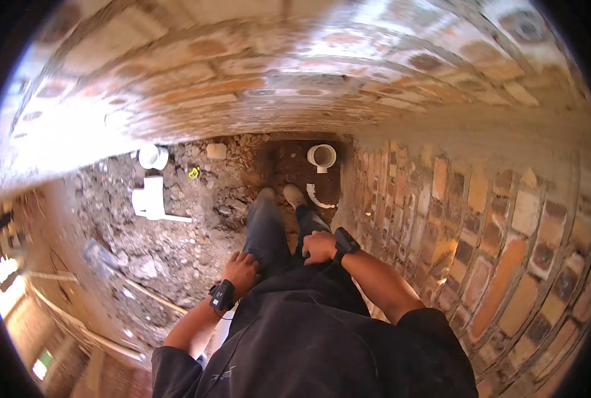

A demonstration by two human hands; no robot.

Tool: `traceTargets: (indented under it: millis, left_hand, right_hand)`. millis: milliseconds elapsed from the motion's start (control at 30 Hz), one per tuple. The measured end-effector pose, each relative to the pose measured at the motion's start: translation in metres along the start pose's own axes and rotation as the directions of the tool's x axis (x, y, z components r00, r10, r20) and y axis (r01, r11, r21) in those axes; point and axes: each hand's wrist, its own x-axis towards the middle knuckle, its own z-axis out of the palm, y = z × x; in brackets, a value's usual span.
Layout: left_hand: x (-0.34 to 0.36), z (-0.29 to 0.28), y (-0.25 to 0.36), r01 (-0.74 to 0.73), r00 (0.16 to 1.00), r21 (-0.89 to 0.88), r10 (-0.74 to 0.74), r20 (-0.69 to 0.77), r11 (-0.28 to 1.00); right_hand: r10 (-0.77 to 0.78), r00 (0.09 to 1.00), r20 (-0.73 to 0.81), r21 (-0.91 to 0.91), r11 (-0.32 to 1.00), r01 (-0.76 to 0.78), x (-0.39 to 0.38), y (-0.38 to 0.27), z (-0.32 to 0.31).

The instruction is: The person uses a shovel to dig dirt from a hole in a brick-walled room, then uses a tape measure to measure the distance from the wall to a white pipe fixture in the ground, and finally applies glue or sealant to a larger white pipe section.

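My left hand rests against the left leg of my dark trousers, its fingers loosely bent and apart. My right hand is closed at the right thigh; whether it grips anything is hidden. Beyond my shoes, a white pipe fitting sits in a dark dirt pit, with a curved white pipe piece nearer me. On the rubble to the left lie a white branched fitting with a thin white rod, another white fitting and a small yellow item.
Brick walls stand ahead and close on my right. A shovel with a long handle lies on the broken ground at my left, and long pale poles are farther left. A pale block lies by the far wall.
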Motion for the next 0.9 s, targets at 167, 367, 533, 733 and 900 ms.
traceTargets:
  millis: [167,367,533,733,900]
  left_hand:
    - [0.026,-0.025,-0.035,-0.131,0.961,0.091,0.104,0.255,0.987]
    - [0.031,-0.057,-0.071,-0.448,0.651,0.135,0.219,0.726,0.884]
    - [-0.01,-0.053,-0.093,-0.154,0.634,-0.579,0.53,0.564,0.801]
    - [0.108,0.023,-0.115,-0.008,0.813,-0.412,0.246,0.528,0.911]
    - [0.305,0.105,-0.154,0.018,0.986,-0.392,0.048,0.158,0.92]
  right_hand:
    - [-0.002,0.964,-0.265,-0.253,0.965,-0.067,0.04,0.022,0.126]
    - [0.432,0.896,-0.105,0.513,0.795,-0.323,-0.017,-0.093,0.075]
    - [0.051,0.943,-0.328,0.421,0.902,0.098,-0.059,-0.131,0.079]
    - [0.335,0.862,-0.38,0.545,0.834,-0.084,-0.022,-0.066,0.16]
    - [0.606,0.579,-0.545,0.548,0.78,-0.301,0.022,0.064,0.138]
